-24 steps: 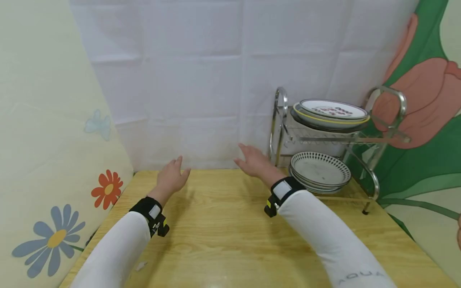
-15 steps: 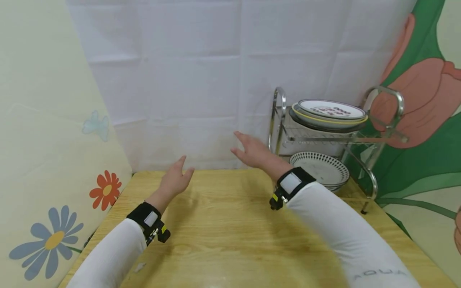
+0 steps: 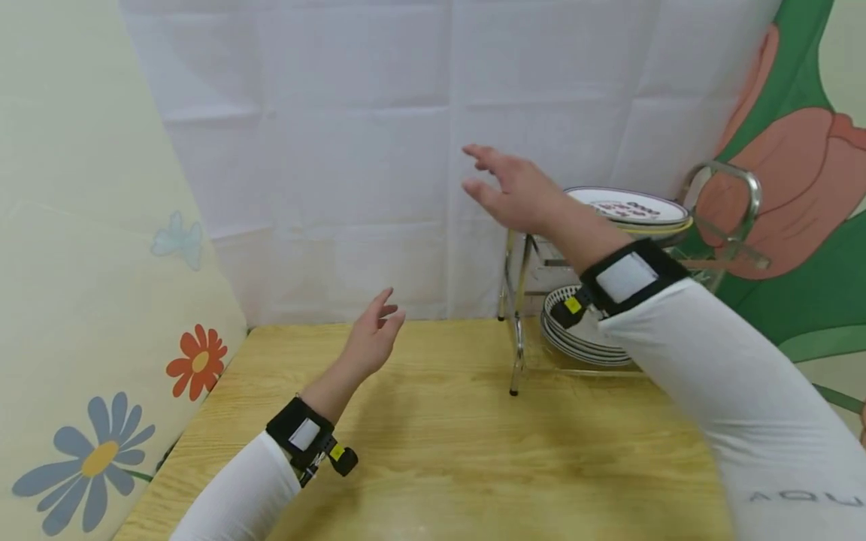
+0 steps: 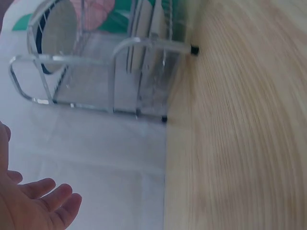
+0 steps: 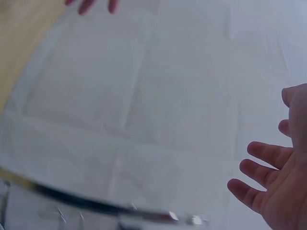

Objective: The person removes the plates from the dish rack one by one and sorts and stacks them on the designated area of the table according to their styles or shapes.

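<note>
My right hand (image 3: 517, 188) is raised in front of the upper left of a metal dish rack (image 3: 519, 330), fingers loosely spread and holding nothing. On the rack's upper tier lies a stack of oval plates (image 3: 629, 204), partly hidden by my right wrist. A stack of round plates (image 3: 582, 346) with a dark-patterned rim sits on the lower tier, partly covered by my sleeve. Above the wooden table, left of the rack, hovers my left hand (image 3: 370, 340), its fingers relaxed and nothing in them. The right wrist view shows the right hand's curved fingers (image 5: 259, 172) apart from everything.
A wooden table (image 3: 433, 451) spreads beneath both arms, meeting a creased white sheet (image 3: 352, 165) at the back. Painted flower panels stand on both sides. A black strap with a small camera (image 3: 568, 309) hangs below my right wrist.
My right hand has risen and moved right, from beside the rack to in front of its top left corner. My left hand has shifted a little to the right.
</note>
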Demonstrator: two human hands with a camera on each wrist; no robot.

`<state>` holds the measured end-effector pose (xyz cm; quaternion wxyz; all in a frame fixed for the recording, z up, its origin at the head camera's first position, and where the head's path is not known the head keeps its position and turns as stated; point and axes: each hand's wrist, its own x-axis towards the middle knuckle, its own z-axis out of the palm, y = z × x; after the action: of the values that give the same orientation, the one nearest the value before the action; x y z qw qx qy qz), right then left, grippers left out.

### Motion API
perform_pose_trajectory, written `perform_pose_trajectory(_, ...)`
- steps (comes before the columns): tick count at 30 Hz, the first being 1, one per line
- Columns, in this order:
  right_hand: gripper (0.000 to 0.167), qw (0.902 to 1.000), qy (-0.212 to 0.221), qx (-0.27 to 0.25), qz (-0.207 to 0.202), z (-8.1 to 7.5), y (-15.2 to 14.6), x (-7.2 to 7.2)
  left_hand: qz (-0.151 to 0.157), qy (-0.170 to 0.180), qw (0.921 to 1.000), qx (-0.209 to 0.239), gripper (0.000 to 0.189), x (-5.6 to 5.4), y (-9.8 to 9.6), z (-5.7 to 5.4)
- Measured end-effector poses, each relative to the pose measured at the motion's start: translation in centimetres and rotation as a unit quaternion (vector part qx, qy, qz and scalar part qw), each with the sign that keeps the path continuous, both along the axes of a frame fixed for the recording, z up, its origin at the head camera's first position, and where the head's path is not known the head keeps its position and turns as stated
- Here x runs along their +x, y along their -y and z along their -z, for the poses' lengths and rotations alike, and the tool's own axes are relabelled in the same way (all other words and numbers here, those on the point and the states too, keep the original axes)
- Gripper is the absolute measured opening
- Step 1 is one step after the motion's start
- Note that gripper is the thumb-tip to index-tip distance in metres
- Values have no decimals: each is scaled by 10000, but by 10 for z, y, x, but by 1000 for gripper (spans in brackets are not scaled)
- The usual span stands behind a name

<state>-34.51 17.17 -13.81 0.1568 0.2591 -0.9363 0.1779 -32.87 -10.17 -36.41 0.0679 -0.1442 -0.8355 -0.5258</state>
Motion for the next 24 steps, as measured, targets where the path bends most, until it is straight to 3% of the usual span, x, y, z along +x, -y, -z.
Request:
perform_pose_trajectory(5,68,9986,-54,-127,512,-34,-43,-5,338,-19,9983,475,61,13,-27,1)
perform_pose_trajectory(10,70,9921,242,-89,1231,-50,-88,-15,552,195,9946,862,61,24,-44,4)
perform_pose_trajectory(16,76,9764,637,-41,2065,-50,-140,-26,758,534,9876,1266,61,32,-62,10)
perform_pose_trajectory(21,85,9526,1271,-28,2764,-40,-175,-29,881,701,9825,1481,60,39,-78,12)
perform_pose_trajectory(24,91,9406,1686,24,2948,-29,-194,-29,965,779,9803,1537,60,43,-85,14)
